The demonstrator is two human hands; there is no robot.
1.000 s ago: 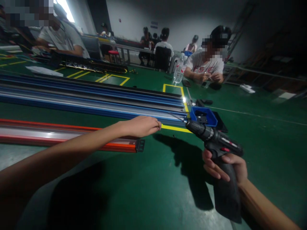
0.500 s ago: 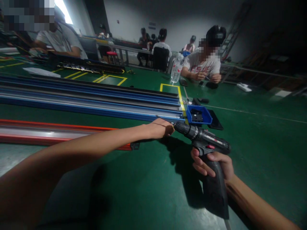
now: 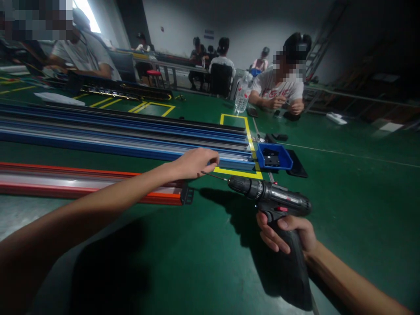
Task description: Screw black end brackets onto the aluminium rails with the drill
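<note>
My right hand [image 3: 285, 232] is wrapped round the handle of a black electric drill [image 3: 272, 197], which points left. A long thin bit [image 3: 215, 176] sticks out of its chuck, its tip close under my left hand [image 3: 198, 162]. The fingers of my left hand are curled in, with thumb and forefinger near each other; whatever they may hold is hidden. That hand is over the right end of a red-orange rail [image 3: 157, 197], which has a black end cap [image 3: 187, 195]. Behind it lie several long blue and black rails [image 3: 131, 142].
A blue bin [image 3: 278, 164] with black parts stands right of the rails, beside a dark flat object [image 3: 298, 164]. Yellow tape [image 3: 236, 173] marks the green tabletop. Farther back are a water bottle [image 3: 242, 94] and a co-worker [image 3: 278, 87]; another person [image 3: 85, 54] sits at left.
My left hand has moved left and slightly up, away from the drill's chuck to the red-orange rail's end. The drill has shifted slightly left and down, and its bit now shows.
</note>
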